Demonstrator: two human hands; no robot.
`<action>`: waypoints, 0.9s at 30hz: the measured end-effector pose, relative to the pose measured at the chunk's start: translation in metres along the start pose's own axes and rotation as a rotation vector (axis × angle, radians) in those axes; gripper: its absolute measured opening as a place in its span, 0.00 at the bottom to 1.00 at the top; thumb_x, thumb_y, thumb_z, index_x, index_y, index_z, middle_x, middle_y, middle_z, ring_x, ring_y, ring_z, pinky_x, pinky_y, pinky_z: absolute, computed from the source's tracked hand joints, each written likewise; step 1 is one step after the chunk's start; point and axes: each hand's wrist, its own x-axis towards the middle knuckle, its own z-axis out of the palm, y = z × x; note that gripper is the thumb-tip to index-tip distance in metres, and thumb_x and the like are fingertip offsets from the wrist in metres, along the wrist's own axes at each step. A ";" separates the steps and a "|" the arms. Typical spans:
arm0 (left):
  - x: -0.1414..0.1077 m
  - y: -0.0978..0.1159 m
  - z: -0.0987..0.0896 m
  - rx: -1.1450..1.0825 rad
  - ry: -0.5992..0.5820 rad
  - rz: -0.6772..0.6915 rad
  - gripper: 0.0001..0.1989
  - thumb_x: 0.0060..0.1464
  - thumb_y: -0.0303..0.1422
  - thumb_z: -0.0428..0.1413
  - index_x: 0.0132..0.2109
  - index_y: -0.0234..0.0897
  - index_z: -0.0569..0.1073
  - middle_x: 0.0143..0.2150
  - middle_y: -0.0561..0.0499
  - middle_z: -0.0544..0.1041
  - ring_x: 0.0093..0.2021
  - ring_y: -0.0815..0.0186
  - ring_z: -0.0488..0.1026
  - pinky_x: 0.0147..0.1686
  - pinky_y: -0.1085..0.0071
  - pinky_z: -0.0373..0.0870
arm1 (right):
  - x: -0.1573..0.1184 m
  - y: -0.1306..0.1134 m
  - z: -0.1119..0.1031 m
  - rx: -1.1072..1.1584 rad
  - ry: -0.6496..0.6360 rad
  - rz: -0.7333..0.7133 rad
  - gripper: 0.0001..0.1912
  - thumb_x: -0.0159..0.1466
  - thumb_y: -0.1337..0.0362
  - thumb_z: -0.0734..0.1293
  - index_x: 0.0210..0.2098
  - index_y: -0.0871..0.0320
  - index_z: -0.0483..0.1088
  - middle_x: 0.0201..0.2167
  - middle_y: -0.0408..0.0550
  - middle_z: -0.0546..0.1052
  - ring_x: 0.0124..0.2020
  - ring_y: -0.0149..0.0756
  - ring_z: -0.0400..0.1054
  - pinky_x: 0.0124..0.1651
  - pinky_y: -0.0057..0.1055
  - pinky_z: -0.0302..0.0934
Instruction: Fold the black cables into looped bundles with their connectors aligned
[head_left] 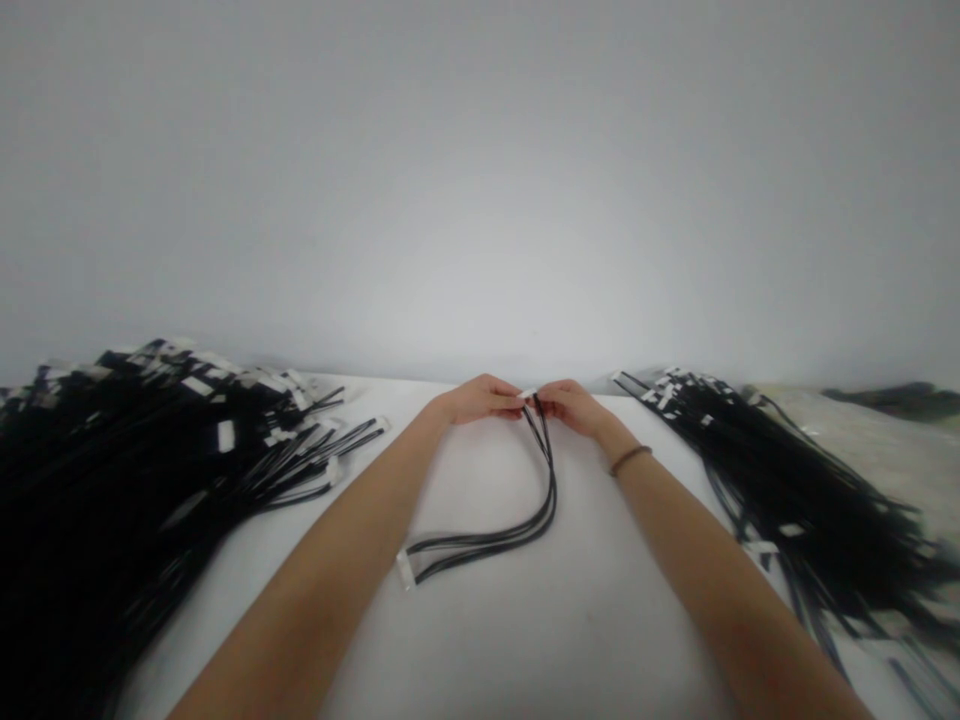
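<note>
A black wire harness point(553, 490) hangs in a curve from my fingers down onto the white table. Its upper white connector sits between my two hands, held at both ends. My left hand point(484, 398) pinches the connector from the left, fingertips closed. From the right, my right hand point(571, 405) grips the same connector, with a dark band round that wrist. The harness's lower white connector point(406, 570) lies on the table, near my left forearm. Fine detail at the fingertips is blurred.
A large heap of black harnesses with white connectors point(150, 480) covers the left side of the table point(517, 640). Another pile of harnesses point(795, 500) lies on the right. Beside it is a clear plastic bag point(862, 440). A pale wall point(480, 180) stands directly behind.
</note>
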 end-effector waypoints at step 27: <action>0.000 -0.001 -0.002 0.110 -0.064 0.013 0.17 0.40 0.35 0.58 0.40 0.31 0.74 0.40 0.46 0.74 0.39 0.67 0.69 0.47 0.66 0.61 | -0.002 -0.006 0.001 -0.139 -0.020 0.006 0.07 0.49 0.65 0.64 0.20 0.63 0.71 0.13 0.41 0.65 0.17 0.24 0.54 0.22 0.24 0.44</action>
